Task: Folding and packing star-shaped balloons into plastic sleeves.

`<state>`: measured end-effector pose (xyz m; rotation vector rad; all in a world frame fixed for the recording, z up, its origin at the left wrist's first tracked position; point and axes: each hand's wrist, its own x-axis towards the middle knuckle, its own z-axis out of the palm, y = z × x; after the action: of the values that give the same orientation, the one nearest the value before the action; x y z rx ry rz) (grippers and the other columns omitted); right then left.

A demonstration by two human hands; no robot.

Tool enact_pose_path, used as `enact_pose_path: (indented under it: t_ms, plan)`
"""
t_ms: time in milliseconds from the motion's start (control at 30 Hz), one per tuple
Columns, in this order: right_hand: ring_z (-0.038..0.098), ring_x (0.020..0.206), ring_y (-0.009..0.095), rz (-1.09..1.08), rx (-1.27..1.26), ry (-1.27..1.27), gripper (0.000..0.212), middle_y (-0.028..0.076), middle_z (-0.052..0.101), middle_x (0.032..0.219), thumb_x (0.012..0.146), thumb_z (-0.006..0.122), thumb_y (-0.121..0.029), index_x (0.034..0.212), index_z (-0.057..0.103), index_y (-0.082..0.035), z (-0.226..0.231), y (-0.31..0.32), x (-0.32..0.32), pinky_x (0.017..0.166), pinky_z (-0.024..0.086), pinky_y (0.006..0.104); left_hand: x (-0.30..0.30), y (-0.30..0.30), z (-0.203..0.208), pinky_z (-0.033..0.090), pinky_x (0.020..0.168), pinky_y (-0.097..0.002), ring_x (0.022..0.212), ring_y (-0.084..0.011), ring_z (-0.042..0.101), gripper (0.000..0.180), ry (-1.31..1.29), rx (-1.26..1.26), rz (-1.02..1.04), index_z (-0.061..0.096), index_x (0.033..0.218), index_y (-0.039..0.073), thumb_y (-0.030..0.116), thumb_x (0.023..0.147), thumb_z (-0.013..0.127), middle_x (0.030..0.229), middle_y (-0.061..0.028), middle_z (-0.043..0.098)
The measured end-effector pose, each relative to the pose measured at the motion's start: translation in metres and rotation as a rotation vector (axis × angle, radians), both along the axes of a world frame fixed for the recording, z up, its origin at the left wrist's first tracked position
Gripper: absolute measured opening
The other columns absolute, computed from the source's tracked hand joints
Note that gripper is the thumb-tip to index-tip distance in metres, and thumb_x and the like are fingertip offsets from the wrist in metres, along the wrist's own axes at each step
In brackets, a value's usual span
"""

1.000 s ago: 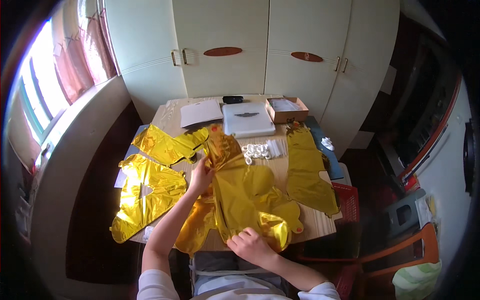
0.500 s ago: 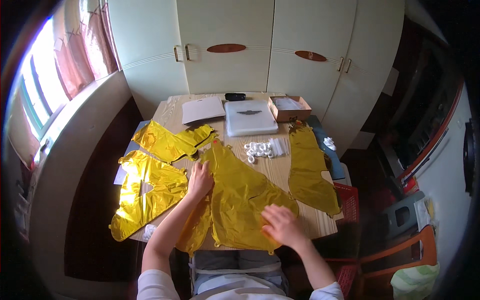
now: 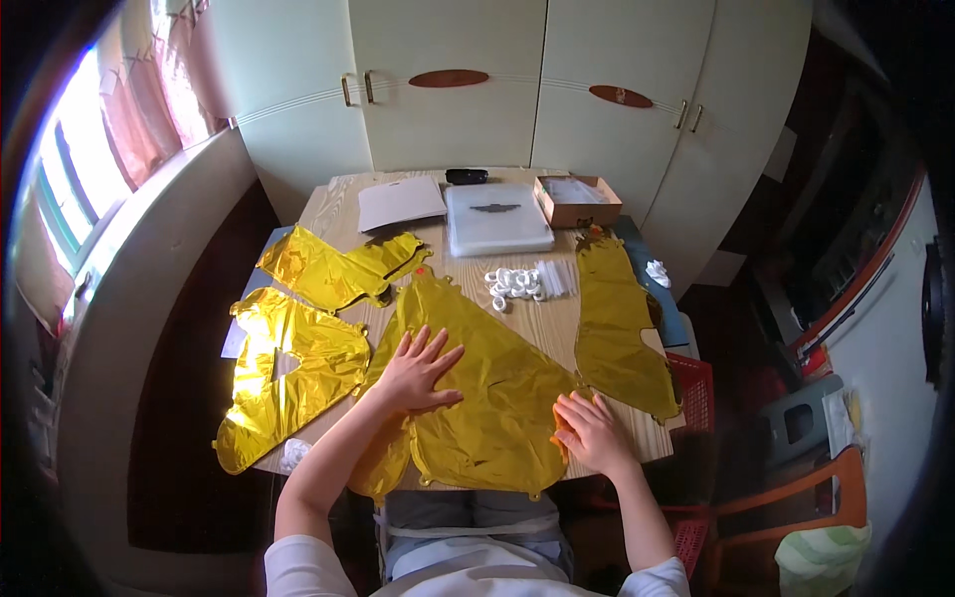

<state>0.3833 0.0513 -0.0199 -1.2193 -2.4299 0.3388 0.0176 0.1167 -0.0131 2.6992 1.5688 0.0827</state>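
Remotely, I saw left hand (image 3: pixel 416 378) splayed on gold foil (image 3: pixel 497 368), gripping nothing; right hand (image 3: pixel 594 433) sat at foil's right edge, fingers together, grip unclear.

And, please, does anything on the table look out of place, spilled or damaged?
Nothing looks spilled or clearly damaged. Slightly out of place is a crumpled white bundle at the near left edge of the table, apart from the small white pieces further back. The gold foil sheet under the left hand looks only wrinkled.

a creased, roughly triangular gold foil sheet (image 3: pixel 487 373) lies spread on the table (image 3: pixel 547 323).
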Motion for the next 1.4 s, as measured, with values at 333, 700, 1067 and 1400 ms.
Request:
enact_pose_path:
  t_ms: [333, 700, 1067, 1400]
  plan:
    - [0.045, 0.129, 0.031, -0.005, 0.028, -0.029, 0.066, 0.012, 0.054, 0.133, 0.083, 0.061, -0.057, 0.126, 0.056, -0.006, 0.006, -0.007, 0.0, 0.111, 0.025, 0.0531, 0.002, 0.001, -0.001, 0.013, 0.113, -0.0586, 0.142, -0.0434, 0.016, 0.088, 0.002, 0.02, -0.031, 0.025, 0.15, 0.024, 0.073, 0.081, 0.046, 0.154, -0.0187, 0.023]
    - [0.048, 0.124, 0.031, -0.021, 0.071, -0.033, 0.065, 0.011, 0.056, 0.129, 0.082, 0.063, -0.058, 0.12, 0.058, -0.006, 0.007, -0.01, -0.001, 0.11, 0.026, 0.0546, 0.008, 0.002, 0.0, 0.014, 0.112, -0.0618, 0.143, -0.039, 0.019, 0.088, -0.038, 0.031, -0.067, 0.03, 0.149, 0.022, 0.074, 0.08, 0.046, 0.154, -0.0174, 0.026]
    - [0.046, 0.124, 0.031, 0.003, 0.063, -0.002, 0.065, 0.012, 0.054, 0.13, 0.081, 0.065, -0.055, 0.122, 0.057, -0.006, 0.008, -0.01, -0.005, 0.111, 0.025, 0.0521, 0.003, -0.004, -0.001, 0.013, 0.108, -0.0683, 0.143, -0.0383, 0.017, 0.09, -0.059, 0.012, -0.056, 0.028, 0.15, 0.021, 0.076, 0.081, 0.043, 0.154, -0.0168, 0.024]
    - [0.051, 0.123, 0.029, 0.363, 0.165, -0.023, 0.046, 0.013, 0.056, 0.13, 0.09, 0.061, -0.033, 0.128, 0.055, -0.007, 0.092, 0.076, -0.152, 0.105, 0.038, 0.0425, -0.144, 0.033, 0.032, 0.032, 0.109, -0.0472, 0.131, -0.0312, 0.04, 0.056, -0.213, 0.031, 0.354, 0.045, 0.136, 0.006, 0.036, 0.089, 0.054, 0.14, -0.0154, 0.045]
